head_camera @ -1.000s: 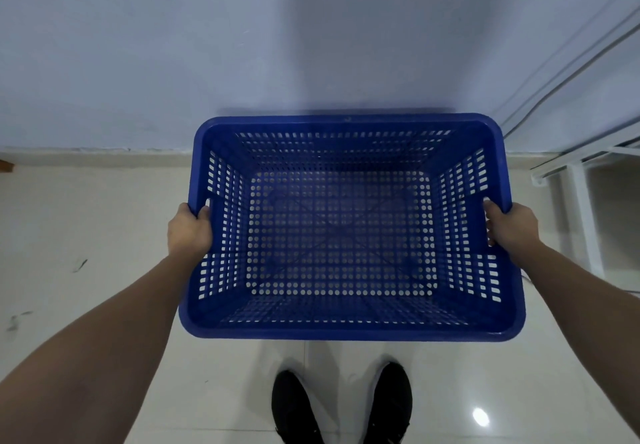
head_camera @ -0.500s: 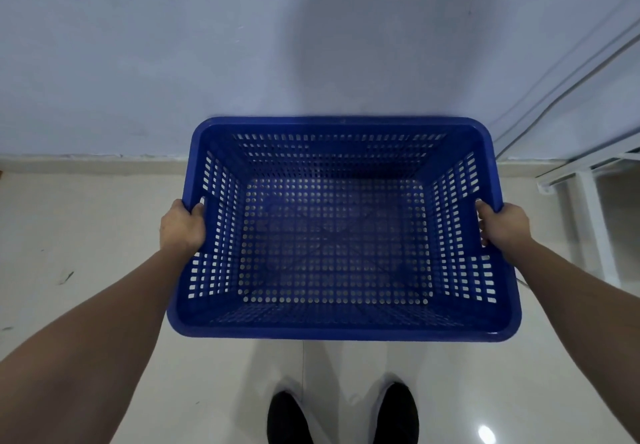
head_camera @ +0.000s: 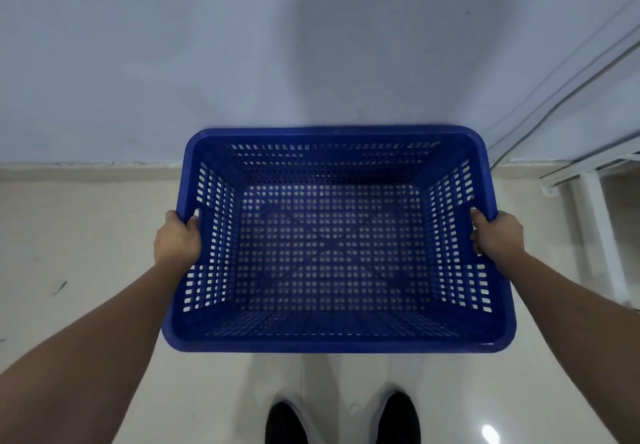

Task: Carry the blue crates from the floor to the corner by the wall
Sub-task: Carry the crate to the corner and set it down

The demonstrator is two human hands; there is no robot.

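- I am holding one blue perforated crate [head_camera: 332, 246] out in front of me, lifted clear of the floor [head_camera: 69, 235], its far rim lying close to the wall [head_camera: 242, 45].
- My left hand [head_camera: 178, 237] is closing its grip on the crate's left rim at the handle slot, thumb hooked over the edge.
- My right hand [head_camera: 497, 234] is closing its grip on the right rim in the same manner, fingers curling under.
- The crate is sitting empty, with pale tile showing through its holes.
- One white metal frame [head_camera: 595, 222] is standing on the floor just to the right of the crate, near my right forearm.
- Two cables [head_camera: 568, 87] are running slantwise down the wall above that frame.
- My two black shoes [head_camera: 398, 419] are showing below the crate's near rim.
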